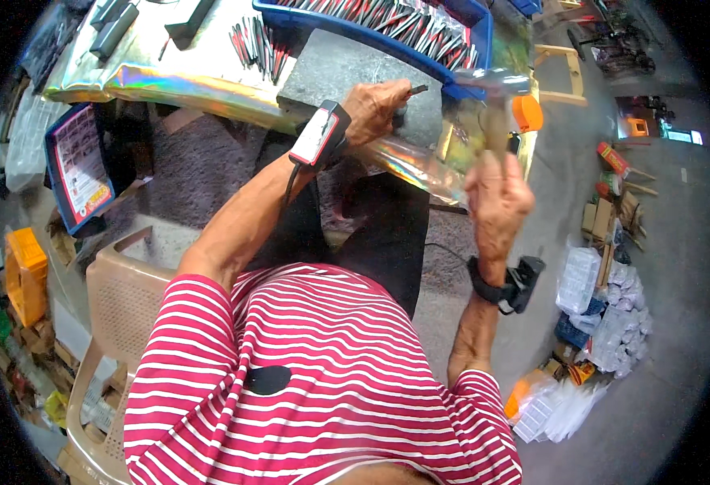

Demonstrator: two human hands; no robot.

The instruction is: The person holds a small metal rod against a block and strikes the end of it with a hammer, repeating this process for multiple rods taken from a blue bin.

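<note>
My left hand [378,111] is closed over a grey block [347,69] at the table's near edge. A small, thin dark piece [418,90] pokes out from its fingertips above the block; its kind is too small to make out. My right hand [498,194] grips the wooden handle of a hammer [496,129], held up to the right of the block. The hammer's metal head is smeared by motion. Beyond the block, a blue tray [472,40] holds many slim red, black and silver pieces. More such pieces [258,47] lie loose to its left.
Shiny iridescent sheeting [185,85] covers the table. An orange ring-shaped thing [526,113] is near the right edge. Dark cases [114,31] lie at the far left. A beige plastic chair [124,299] stands left of me; plastic bags [618,315] pile on the floor at right.
</note>
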